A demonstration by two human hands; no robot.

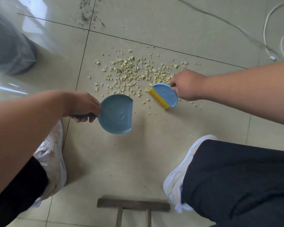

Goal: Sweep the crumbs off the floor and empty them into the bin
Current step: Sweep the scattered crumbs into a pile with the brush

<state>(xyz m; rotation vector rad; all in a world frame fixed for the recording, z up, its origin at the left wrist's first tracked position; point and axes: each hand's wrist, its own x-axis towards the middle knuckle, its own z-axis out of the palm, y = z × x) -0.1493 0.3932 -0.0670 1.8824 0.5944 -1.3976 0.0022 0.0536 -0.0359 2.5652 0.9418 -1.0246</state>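
A: What is held in each hand?

B: A round light-blue plastic dustpan (116,114) is held by its dark handle in the left hand (82,107), the fingers curled fully round that handle. A small half-round light-blue hand brush with yellow bristles (165,95) is gripped at its curved back edge by the right hand (186,85), fingers bent over it.

A: Where are the crumbs found?

B: The pale yellow broken crumbs (129,72) are spread over the beige tiled floor (138,153), beyond both tools. The yellow bristles are set at the near right edge of the scatter, with a few crumbs touching them. The dustpan is seen just near of the pile, its open straight edge turned toward the brush; nothing is seen inside it.

A: And the bin?

B: A dark bin lined with a clear plastic bag (11,46) is seen at the upper left, well apart from the crumbs.

A: Anything else noted?

B: White shoes (51,161) are planted on either side, a brown wooden stool edge (133,206) lies at the bottom, and a white cable (272,27) is trailed across the floor at the upper right.
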